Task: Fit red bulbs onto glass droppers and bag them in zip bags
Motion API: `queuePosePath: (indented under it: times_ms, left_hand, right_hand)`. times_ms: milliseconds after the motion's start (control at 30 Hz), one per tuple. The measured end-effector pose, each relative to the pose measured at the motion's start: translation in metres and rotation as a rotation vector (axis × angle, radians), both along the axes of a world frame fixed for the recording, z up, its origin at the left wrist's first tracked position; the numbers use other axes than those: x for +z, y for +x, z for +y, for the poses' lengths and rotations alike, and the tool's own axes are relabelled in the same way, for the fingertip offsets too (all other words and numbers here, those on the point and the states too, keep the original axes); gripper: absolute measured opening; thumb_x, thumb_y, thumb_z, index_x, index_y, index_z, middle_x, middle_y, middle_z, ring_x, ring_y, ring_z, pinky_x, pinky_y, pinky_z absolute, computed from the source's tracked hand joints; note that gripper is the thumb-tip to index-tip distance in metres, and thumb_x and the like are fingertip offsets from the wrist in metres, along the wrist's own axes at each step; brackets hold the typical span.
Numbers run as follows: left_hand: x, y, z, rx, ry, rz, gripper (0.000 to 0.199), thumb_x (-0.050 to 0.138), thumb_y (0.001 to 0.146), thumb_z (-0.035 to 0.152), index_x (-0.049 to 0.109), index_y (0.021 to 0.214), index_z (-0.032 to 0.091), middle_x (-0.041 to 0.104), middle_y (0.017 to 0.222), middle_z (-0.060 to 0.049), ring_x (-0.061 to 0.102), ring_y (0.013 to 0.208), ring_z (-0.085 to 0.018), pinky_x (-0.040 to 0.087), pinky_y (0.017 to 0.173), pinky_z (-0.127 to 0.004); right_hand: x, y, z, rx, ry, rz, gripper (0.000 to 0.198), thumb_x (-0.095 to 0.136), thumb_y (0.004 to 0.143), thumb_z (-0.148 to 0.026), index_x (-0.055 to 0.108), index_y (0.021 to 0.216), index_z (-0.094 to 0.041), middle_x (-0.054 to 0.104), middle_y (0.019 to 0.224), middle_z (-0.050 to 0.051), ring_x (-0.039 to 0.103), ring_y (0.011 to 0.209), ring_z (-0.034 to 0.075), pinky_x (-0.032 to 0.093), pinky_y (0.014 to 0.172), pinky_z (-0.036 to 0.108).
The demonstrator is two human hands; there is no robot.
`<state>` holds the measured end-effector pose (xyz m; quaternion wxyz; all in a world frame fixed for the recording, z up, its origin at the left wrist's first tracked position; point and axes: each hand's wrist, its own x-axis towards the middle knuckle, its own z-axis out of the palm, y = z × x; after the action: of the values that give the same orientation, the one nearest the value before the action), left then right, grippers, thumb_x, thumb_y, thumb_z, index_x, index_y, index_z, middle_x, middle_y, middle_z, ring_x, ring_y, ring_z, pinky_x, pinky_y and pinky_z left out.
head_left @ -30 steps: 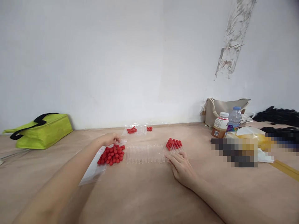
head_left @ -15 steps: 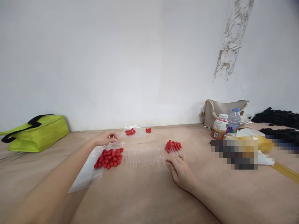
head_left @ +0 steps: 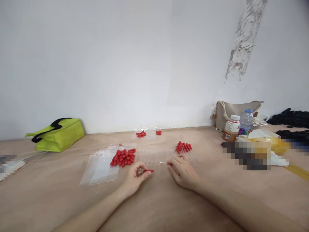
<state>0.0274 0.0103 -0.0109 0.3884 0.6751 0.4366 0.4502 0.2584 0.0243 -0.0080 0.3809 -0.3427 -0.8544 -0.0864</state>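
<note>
Left hand (head_left: 135,175) fingers pinch red bulb (head_left: 150,171); right hand (head_left: 182,169) fingers grip clear tube (head_left: 164,163), both low over worktop (head_left: 149,206). Risk: misaligned push, thin tube snaps or bulb slips.

Both forearms are showing bare all the way from the bottom edge of the view, with no sleeve covering either one. The left hand (head_left: 135,178) is wearing no glove, ring or watch, and the right hand (head_left: 182,172) is likewise wearing nothing, its short, unpainted fingernails showing.
</note>
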Motion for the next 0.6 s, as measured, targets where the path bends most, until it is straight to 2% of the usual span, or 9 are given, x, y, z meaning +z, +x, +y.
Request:
queuePosePath:
  times_ms: [100,200,333,433,600]
  left_hand:
    - [-0.008,0.006,0.005,-0.036,0.025,-0.002,0.025,0.056,0.079,0.036,0.05,0.095,0.018,0.059,0.091,-0.004,0.062,0.075,-0.016,0.05,0.07,-0.032]
    - [-0.009,0.007,0.007,-0.06,0.122,0.096,0.022,0.048,0.084,0.034,0.057,0.097,0.019,0.055,0.103,-0.008,0.058,0.09,-0.019,0.05,0.076,-0.034]
    - [-0.005,0.006,0.003,-0.016,0.248,0.261,0.021,0.047,0.085,0.031,0.063,0.092,0.019,0.059,0.094,-0.007,0.056,0.089,-0.019,0.047,0.077,-0.034]
    - [-0.003,0.007,0.001,0.01,0.25,0.291,0.02,0.049,0.084,0.031,0.063,0.093,0.02,0.062,0.089,-0.005,0.058,0.082,-0.018,0.046,0.073,-0.031]
    - [-0.003,0.008,-0.001,0.02,0.231,0.296,0.021,0.051,0.083,0.031,0.063,0.095,0.02,0.062,0.091,-0.005,0.057,0.082,-0.018,0.046,0.072,-0.03]
  right_hand:
    - [-0.004,-0.005,-0.004,-0.009,-0.04,0.056,0.012,0.04,0.083,-0.018,0.051,0.082,-0.018,0.061,0.073,0.002,0.054,0.068,0.012,0.028,0.077,0.03]
    - [-0.01,-0.005,-0.003,0.008,-0.078,0.072,0.013,0.038,0.084,-0.019,0.051,0.083,-0.018,0.06,0.072,0.002,0.053,0.066,0.012,0.028,0.078,0.031]
    - [-0.013,-0.004,0.0,0.034,-0.11,0.051,0.015,0.037,0.085,-0.02,0.052,0.084,-0.018,0.061,0.072,0.001,0.052,0.063,0.011,0.026,0.079,0.033]
    - [-0.012,-0.006,-0.001,0.048,-0.105,0.018,0.014,0.037,0.085,-0.02,0.052,0.084,-0.018,0.061,0.073,0.001,0.051,0.063,0.011,0.025,0.081,0.034]
    - [-0.012,-0.008,-0.002,0.062,-0.081,-0.024,0.014,0.038,0.084,-0.02,0.052,0.083,-0.018,0.06,0.072,0.001,0.051,0.064,0.011,0.024,0.08,0.034]
